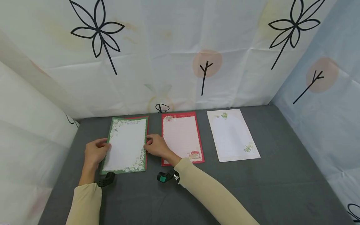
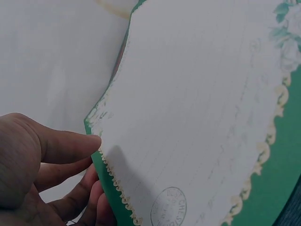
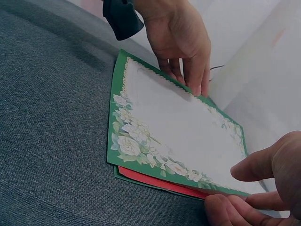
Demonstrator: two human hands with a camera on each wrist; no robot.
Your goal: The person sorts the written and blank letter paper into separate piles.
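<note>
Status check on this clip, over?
Left hand and right hand gripping opposite edges of green-bordered floral paper. Red paper peeking out beneath. No obstruction visible.

1. The left arm (image 1: 85, 203) is extended forward from the lower left, its forearm covered by a pale yellow sleeve.
2. The left hand (image 1: 95, 152) is held in a pinch, its thumb set opposite the bent fingers.
3. The right arm (image 1: 216, 193), likewise sleeved, is angled in from the lower right.
4. The right hand (image 1: 157, 146) is turned toward the left one; its thumb is placed above the curled fingers.
</note>
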